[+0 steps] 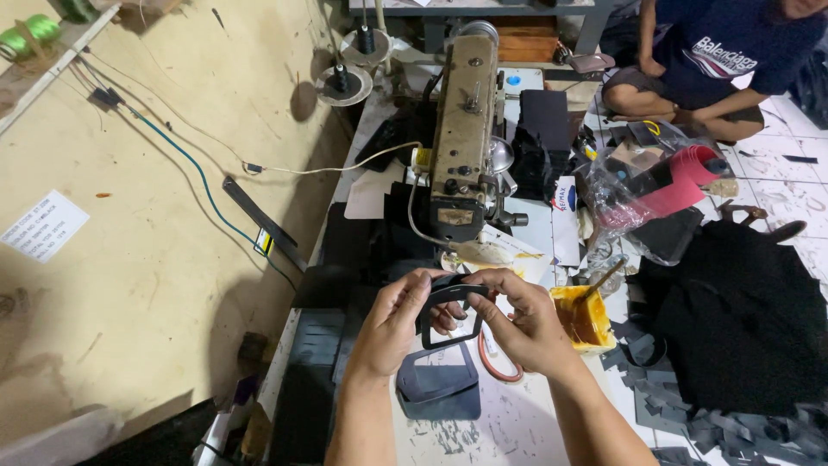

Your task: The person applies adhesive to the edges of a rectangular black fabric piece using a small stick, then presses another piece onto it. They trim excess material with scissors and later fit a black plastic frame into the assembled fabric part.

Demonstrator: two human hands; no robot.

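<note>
Black and flat, the frame-shaped cut-out (448,315) sits up off the counter (517,423), left hand (392,324) and right hand (526,324) each pinching its top edge with fingers closed tight. Best kept level over the dark pouch piece (438,384), clear of the yellow glue pot (582,318) beside it.

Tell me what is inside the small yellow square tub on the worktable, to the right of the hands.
The small yellow square tub holds a thick amber-brown paste, with a thin brush handle leaning out over its far corner. The brush tip is sunk in the paste, and the tub's bottom is covered.
</note>
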